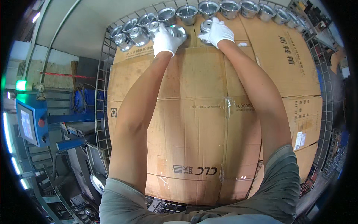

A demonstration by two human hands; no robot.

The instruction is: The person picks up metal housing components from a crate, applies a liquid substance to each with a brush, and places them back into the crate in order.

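Observation:
My left hand (164,40), in a white glove, is at the far left part of the cardboard. Its bent fingers close beside an upside-down silvery metal cup (153,27), and a shiny flanged metal cup (180,32) lies against its thumb side. The palm hides part of both. To the right, my white-gloved right hand (219,33) grips another metal cup (205,27) between thumb and fingers, down at the cardboard. Two more upturned cups, one metal cup (139,36) and one farther left (123,42), stand beside my left hand.
Along the far edge curves a row of open-topped metal cups (187,14). Flattened cardboard (186,134) covers the stack inside a wire cage (100,86). At left stands a blue control panel (31,121) with a red button, near a green lamp (21,85).

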